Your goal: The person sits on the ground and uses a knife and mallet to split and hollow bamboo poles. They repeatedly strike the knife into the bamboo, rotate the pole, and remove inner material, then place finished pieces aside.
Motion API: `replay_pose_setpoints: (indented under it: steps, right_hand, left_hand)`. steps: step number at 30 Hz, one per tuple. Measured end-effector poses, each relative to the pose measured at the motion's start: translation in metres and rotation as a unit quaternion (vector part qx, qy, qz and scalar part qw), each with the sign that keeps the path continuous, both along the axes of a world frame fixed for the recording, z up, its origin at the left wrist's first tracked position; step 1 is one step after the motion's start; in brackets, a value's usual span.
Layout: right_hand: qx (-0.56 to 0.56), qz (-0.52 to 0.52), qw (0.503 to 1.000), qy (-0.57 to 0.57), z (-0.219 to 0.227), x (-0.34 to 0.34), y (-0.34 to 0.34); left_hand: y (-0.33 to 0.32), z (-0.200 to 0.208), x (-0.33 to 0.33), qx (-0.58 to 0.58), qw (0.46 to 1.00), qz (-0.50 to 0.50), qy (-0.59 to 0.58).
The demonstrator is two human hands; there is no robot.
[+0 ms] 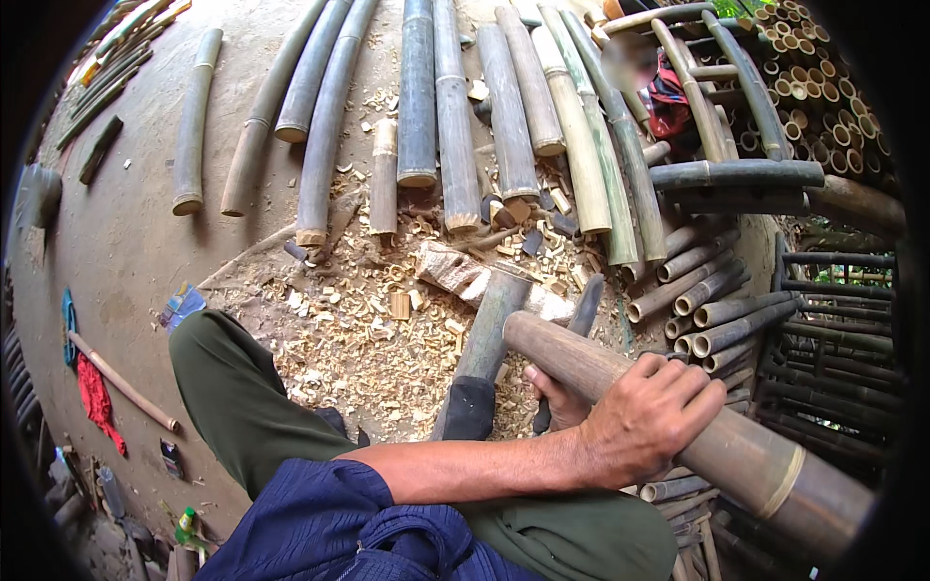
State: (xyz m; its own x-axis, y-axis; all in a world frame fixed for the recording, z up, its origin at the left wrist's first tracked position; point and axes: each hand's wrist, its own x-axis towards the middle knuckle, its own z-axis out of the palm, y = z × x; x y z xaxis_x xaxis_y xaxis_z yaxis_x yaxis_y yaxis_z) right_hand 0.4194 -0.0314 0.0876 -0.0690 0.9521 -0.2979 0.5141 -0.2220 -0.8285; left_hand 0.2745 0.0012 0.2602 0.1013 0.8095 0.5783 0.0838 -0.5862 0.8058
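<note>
Seeming stiff and rather heavy, the tube (741,453) suits a mid-length hold, where the left hand (647,418) curls closed; the other's grip I cannot tell.

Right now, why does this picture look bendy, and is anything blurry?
In the head view, the fisheye lens bows the bamboo poles near the top; in the head view, one patch at upper right is blurred, while the left hand looks fairly sharp.

A bamboo workshop is indicated: floor (126,261) littered with wood shavings (383,363) near its middle, bamboo poles (418,97) laid out toward its far edge, cut tubes (815,76) stacked at far right corner, bamboo frame (741,174) placed beside them.
</note>
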Motion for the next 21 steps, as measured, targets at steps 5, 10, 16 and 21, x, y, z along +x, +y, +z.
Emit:
replay_pose_setpoints:
  steps: [5,10,16,21]
  right_hand:
    - [0.038,0.156,0.951,-0.264,-0.017,0.015,0.058]
    - [0.058,0.3,0.875,-0.376,-0.038,0.013,0.094]
    - [0.074,0.389,0.814,-0.425,-0.046,0.017,0.108]
    - [0.089,0.437,0.782,-0.435,-0.046,0.019,0.113]
  left_hand:
    - [0.009,-0.015,0.002,0.035,0.999,0.038,0.007]
    - [0.024,-0.032,-0.002,0.022,0.999,0.046,0.012]
    - [0.037,-0.038,-0.003,0.018,0.999,0.029,-0.006]
    - [0.05,-0.039,-0.008,0.001,1.0,0.014,-0.002]
